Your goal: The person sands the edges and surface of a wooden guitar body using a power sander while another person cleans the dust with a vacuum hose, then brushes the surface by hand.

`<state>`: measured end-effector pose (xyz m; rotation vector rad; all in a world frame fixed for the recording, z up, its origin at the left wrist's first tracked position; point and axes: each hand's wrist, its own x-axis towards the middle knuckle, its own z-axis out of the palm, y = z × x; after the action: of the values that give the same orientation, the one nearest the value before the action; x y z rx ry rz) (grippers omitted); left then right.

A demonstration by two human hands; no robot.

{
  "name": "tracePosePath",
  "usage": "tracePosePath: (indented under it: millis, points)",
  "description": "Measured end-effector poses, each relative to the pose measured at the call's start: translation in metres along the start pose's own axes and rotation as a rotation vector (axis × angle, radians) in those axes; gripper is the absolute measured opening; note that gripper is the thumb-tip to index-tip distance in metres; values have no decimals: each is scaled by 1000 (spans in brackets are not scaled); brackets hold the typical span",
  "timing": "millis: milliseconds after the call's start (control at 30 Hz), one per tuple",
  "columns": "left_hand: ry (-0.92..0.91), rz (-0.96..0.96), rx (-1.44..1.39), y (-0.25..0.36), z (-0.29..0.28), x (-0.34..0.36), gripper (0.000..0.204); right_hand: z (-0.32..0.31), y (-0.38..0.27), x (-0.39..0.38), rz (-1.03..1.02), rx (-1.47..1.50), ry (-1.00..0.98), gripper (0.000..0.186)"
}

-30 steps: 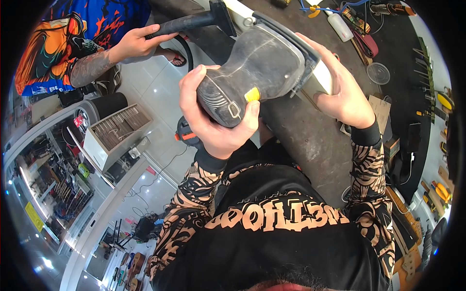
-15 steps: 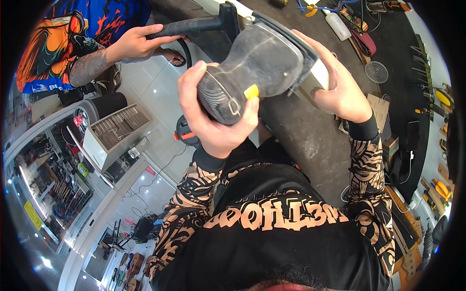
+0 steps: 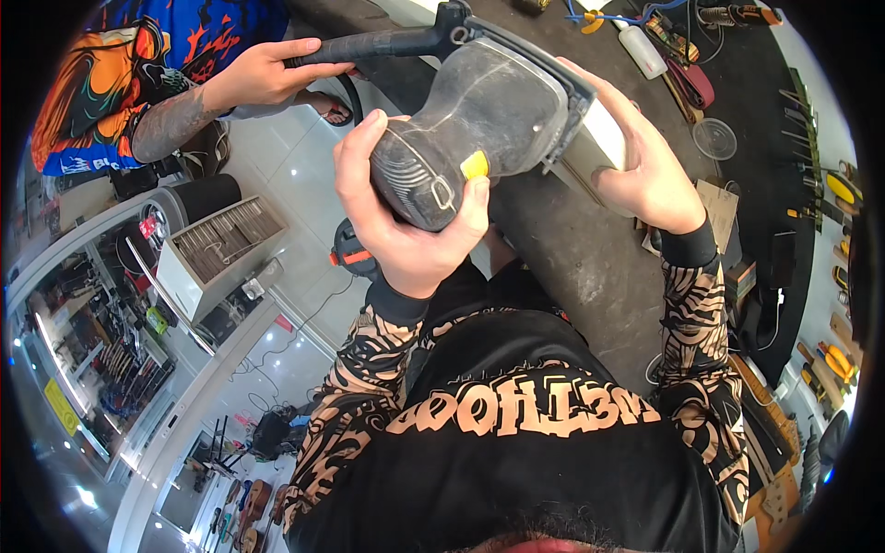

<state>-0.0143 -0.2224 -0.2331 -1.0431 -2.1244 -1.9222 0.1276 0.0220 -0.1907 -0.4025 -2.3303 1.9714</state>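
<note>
My left hand [image 3: 410, 230] is closed around the rounded rear of a dusty black electric sander [image 3: 502, 106]. Its thumb rests beside the yellow button [image 3: 475, 166]. Against the sander's flat base lies a pale, flat-sided piece [image 3: 604, 138], which my right hand [image 3: 650, 161] grips from the right, thumb on the near side and fingers along the far side. Most of that piece is hidden behind the sander, so its kind cannot be told. From the left, a co-worker's hand [image 3: 263, 74] holds a black vacuum nozzle [image 3: 387, 44], its head at the sander's far edge.
A dark workbench [image 3: 590, 267] runs beneath my hands. On it lie a white bottle [image 3: 641, 51], a red sanding belt [image 3: 693, 85] and a clear round lid [image 3: 714, 138]. A box of slats [image 3: 221, 244] stands at the left, near a black-and-orange tool [image 3: 352, 249].
The sander has shifted slightly to the left and away from me, with my left hand on it. The nozzle head has moved a little to the right and farther away. My right hand stays nearly still.
</note>
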Motion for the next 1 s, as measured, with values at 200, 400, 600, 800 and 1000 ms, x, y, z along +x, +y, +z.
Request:
tracePosePath:
  millis: [200, 400, 600, 800, 1000]
  points:
    - [-71, 56, -45, 1, -1, 3, 100, 1, -2, 0, 6, 40, 3, 107]
    - [-63, -1, -13, 3, -1, 2, 101, -2, -1, 2, -2, 10, 5, 106]
    - [-68, 83, -37, 1, 2, 5, 101, 1, -1, 0, 16, 71, 38, 108]
    - [-72, 31, -44, -1, 0, 2, 100, 0, 2, -1, 12, 40, 34, 108]
    - [-59, 11, -46, 0, 1, 5, 99, 2, -1, -5, 21, 43, 12, 107]
